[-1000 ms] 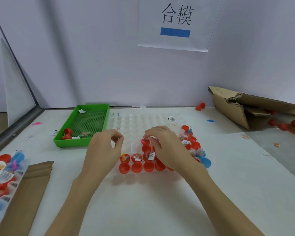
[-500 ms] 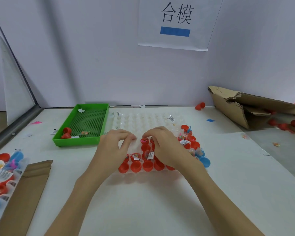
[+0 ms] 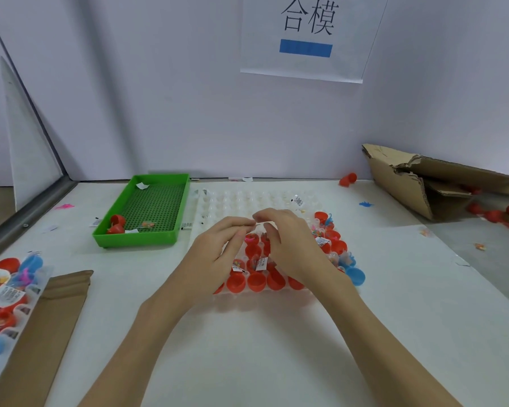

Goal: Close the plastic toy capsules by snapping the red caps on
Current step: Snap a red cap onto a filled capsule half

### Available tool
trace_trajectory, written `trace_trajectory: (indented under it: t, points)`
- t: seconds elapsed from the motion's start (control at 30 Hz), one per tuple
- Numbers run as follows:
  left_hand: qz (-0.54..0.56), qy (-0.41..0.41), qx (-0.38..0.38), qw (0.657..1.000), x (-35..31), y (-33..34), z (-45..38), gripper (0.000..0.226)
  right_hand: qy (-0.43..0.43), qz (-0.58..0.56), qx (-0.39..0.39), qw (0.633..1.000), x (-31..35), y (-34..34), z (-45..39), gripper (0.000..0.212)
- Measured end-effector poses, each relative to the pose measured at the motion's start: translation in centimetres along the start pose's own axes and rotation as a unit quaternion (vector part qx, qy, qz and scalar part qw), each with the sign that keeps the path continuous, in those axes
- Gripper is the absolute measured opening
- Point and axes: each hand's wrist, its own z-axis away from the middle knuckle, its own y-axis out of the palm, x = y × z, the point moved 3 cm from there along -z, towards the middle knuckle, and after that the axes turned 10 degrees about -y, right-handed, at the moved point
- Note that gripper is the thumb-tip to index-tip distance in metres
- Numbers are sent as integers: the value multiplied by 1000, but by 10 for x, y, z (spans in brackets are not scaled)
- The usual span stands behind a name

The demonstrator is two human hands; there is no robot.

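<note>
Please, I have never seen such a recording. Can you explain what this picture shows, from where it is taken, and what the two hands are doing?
A camera on the person's head looks forward and down, so you see their own bare arms. The left hand and right hand meet, fingertips together, above a clear tray on a white table. The tray's near rows hold red capsule halves, some with small packets. The fingers seem to pinch something small and clear; I cannot tell what. At left is a green tray, at right a torn cardboard box. A paper sign hangs on the wall.
</note>
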Motion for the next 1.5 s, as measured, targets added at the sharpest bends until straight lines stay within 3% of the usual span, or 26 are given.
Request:
trace_trajectory:
  t: [0.27,0.43,0.6,0.77,1.03,1.17,1.37,1.5]
  points:
    - [10,11,-9,1000,2,-1,-2,34,-19,-38,-98,994,5,-6,0,13]
    - [-75,27,-97,992,2,-7,-2,23,-14,5,-111,994,2,-6,-2,15]
    - [-217,26,-49,975,4,1,1,57,-16,8,-73,997,-1,3,-6,15]
    - [-264,34,-41,963,9,8,2,67,-16,16,-65,998,-3,8,-8,15]
    - [-335,-5,-2,942,8,6,1,52,-45,19,-45,998,3,3,-6,16]
    - [-315,-37,0,948,8,4,-4,40,-45,13,-52,998,2,-1,-5,14]
    - [-207,6,-46,977,10,0,-3,20,-39,13,-46,998,-1,-4,-6,16]
    - [-183,54,-103,976,6,-3,-1,16,-46,10,-58,997,1,-6,-6,17]
